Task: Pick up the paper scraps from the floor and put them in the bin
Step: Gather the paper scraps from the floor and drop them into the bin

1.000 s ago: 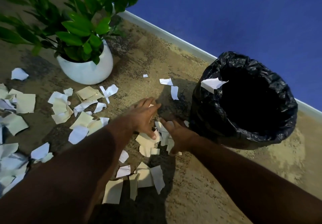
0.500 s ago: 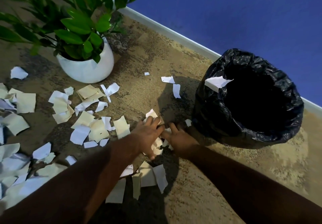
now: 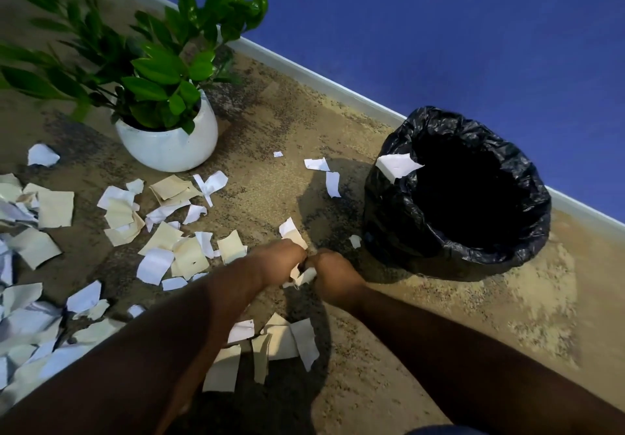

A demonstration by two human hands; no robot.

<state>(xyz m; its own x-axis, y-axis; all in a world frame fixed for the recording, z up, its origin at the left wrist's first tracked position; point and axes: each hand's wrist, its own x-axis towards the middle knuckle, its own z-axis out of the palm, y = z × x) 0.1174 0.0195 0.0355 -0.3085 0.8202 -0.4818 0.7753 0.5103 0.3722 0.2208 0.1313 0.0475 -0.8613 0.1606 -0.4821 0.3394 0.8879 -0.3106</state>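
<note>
White and cream paper scraps (image 3: 176, 248) lie scattered over the brown carpet, mostly to the left. My left hand (image 3: 277, 260) and my right hand (image 3: 333, 270) are pressed together low over the floor, both closed around a small bunch of scraps (image 3: 299, 277) that pokes out between them. One scrap (image 3: 291, 231) sticks up just beyond my left fingers. The bin (image 3: 389, 218), lined with a black bag, stands to the right of my hands. A white scrap (image 3: 395, 165) rests on its near-left rim.
A white pot (image 3: 169, 145) with a green leafy plant stands at the back left. A white skirting board (image 3: 321, 82) and blue wall run behind. More scraps (image 3: 270, 340) lie under my forearms, and two (image 3: 326, 174) lie near the bin.
My hands slid together and closed, gathering the scraps that lay between them into one bunch. The fingers, spread flat on the floor a second ago, are now curled.
</note>
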